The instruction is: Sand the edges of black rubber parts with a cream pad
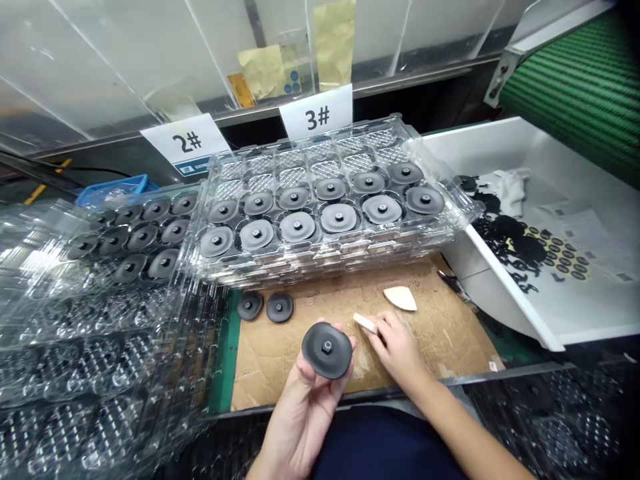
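My left hand [313,407] holds a dark round part [327,351] from below, its small central knob facing up. To its right, my right hand [397,347] pinches a small white block [365,323] just over the brown cardboard [440,340]. A white wedge-shaped piece [401,298] lies on the cardboard beyond my right hand. Two more dark parts, one [250,305] beside the other [279,307], rest at the cardboard's back left. Behind them, a stack of clear trays [320,250] carries two rows of similar parts in its front pockets.
More clear trays [100,320] with dark parts are piled at the left. A white bin [520,300] at the right holds black scraps and yellow sticker sheets. Pliers [457,288] lie near the bin. A green ribbed belt [580,87] is at the upper right.
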Action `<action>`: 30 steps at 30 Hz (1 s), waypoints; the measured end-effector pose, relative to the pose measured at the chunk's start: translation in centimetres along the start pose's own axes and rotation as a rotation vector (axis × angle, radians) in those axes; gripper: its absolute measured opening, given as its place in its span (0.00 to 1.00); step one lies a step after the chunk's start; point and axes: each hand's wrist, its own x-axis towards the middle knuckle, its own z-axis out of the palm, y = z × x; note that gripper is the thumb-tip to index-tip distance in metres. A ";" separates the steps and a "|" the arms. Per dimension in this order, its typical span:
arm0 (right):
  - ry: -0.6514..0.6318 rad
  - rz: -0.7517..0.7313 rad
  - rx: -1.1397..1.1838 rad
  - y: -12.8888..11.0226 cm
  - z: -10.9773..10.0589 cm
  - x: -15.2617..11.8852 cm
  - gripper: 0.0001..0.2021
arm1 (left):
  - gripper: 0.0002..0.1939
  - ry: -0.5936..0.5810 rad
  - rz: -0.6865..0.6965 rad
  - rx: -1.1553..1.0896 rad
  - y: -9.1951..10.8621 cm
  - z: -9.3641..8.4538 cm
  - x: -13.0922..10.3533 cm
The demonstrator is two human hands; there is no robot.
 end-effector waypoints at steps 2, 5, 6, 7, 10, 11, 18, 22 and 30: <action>-0.021 -0.030 0.064 -1.0 -0.1 -0.2 0.15 | 0.30 0.024 0.032 -0.019 0.2 -0.3 -0.2; -0.088 -0.063 0.142 -2.4 0.2 -1.1 0.12 | 0.30 0.029 0.069 -0.038 0.4 -0.7 -0.4; -0.113 -0.067 0.161 -2.8 0.3 -1.3 0.11 | 0.31 0.028 0.072 -0.036 0.5 -0.8 -0.5; -0.127 -0.063 0.176 -3.2 0.2 -1.3 0.10 | 0.31 0.029 0.074 -0.028 0.5 -0.9 -0.6; -0.084 -0.012 0.204 -5.7 -1.5 -0.4 0.10 | 0.33 0.030 0.096 0.032 0.4 -0.7 -0.8; -0.057 -0.006 0.221 -7.0 -2.4 0.0 0.10 | 0.33 0.028 0.113 0.062 0.3 -0.6 -0.9; -0.243 -0.302 0.289 -15.3 -6.5 1.1 0.11 | 0.29 0.010 0.076 0.201 0.6 -0.7 -1.4; -0.264 -0.324 0.241 -15.7 -5.9 1.6 0.10 | 0.31 0.035 0.133 0.249 1.0 -0.7 -1.8; -0.306 -0.338 0.330 -15.7 -6.3 0.5 0.10 | 0.31 0.021 0.133 0.301 1.6 -0.4 -2.5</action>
